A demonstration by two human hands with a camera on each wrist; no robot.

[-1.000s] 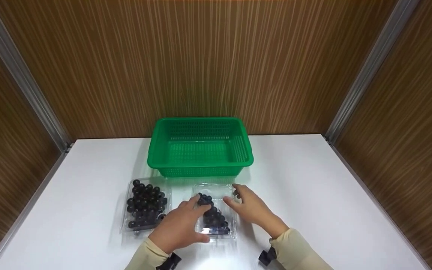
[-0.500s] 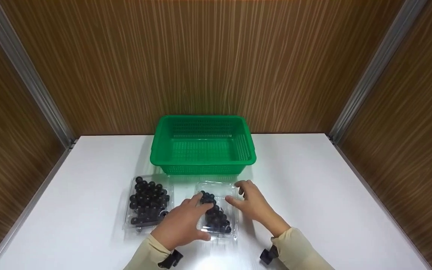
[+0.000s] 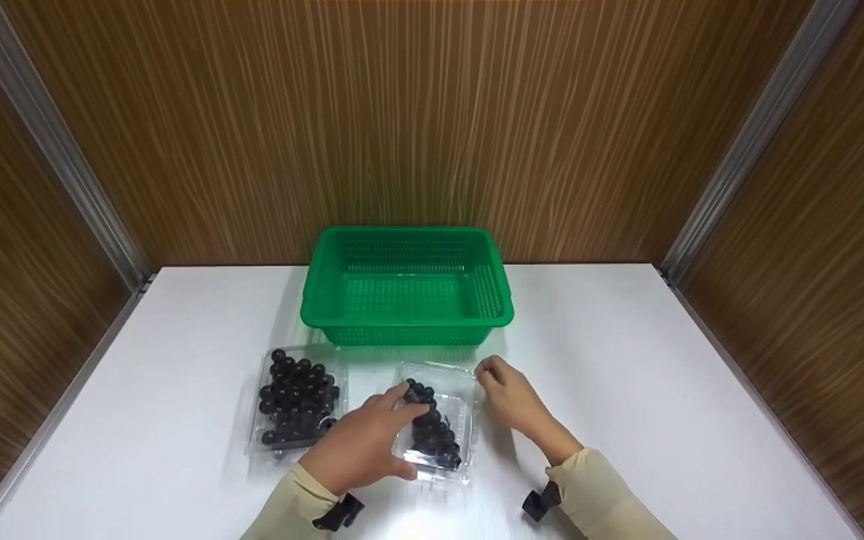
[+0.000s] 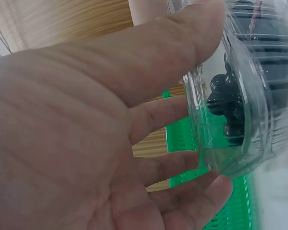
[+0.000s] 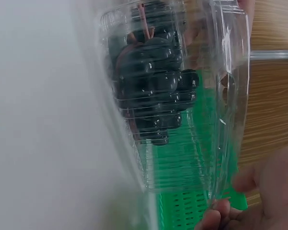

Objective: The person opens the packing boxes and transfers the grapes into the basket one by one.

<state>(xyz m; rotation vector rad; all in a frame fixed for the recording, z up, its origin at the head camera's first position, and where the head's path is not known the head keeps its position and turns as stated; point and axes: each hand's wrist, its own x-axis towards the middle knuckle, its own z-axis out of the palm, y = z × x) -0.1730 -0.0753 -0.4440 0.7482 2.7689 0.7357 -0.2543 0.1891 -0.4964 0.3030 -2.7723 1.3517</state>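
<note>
A clear plastic clamshell box [image 3: 447, 405] stands on the table, a bunch of dark grapes [image 3: 432, 431] along its left side. My left hand [image 3: 364, 442] spans the box's left part with spread fingers; in the left wrist view its thumb [image 4: 182, 40] touches the rim, the other fingers lying loosely beside it. At the far right corner, my right hand [image 3: 511, 397] pinches the edge of the box. Seen from the right wrist, fingertips [image 5: 216, 213] meet at that plastic edge, and a reddish stem shows among the grapes.
Just left stands another clear plastic box [image 3: 256, 442], full of dark grapes [image 3: 297, 397]. Behind both boxes, a green plastic basket [image 3: 407, 336] sits near the wood-grain back wall [image 3: 402, 112]. Side walls flank the white table [image 3: 627, 375].
My right hand has gone from loosely spread fingers to pinching the far right corner of the box. The left hand has stayed almost in place. The head view has shifted slightly.
</note>
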